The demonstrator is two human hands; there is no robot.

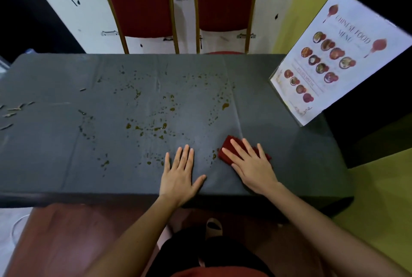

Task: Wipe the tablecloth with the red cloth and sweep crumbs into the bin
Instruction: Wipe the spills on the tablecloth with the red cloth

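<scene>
Near edge: left hand (179, 173) lies flat, palm down, fingers spread, on the tablecloth (278, 154) close to the table's front edge. It holds nothing. Judged purpose: pinning the fabric so it does not drag or bunch under the wipe.

Just right of it: right hand (250, 163) also flat and open, fingers extended, pressing down on the red cloth (228, 142). Not a closed grasp; the cloth is trapped between palm and tablecloth, its edges showing beyond the fingertips and to the right. A flat press spreads the load over the whole pad, which suits wiping better than a pinch.

Small brown spot touching the cloth's left edge, between the hands.

Mid table: brown stains (142, 128) and droplets scattered widely left of and beyond the cloth. The area to the cloth's right looks clean. Judged: wiping barely begun or working from the right; most of the soil lies to the left.

Left edge: pale slivers of debris (13, 110), well apart from both hands.

Far right corner: upright menu (330, 60). Beyond the table: two red chairs (139, 2) against the wall.

Bin not in view.
</scene>
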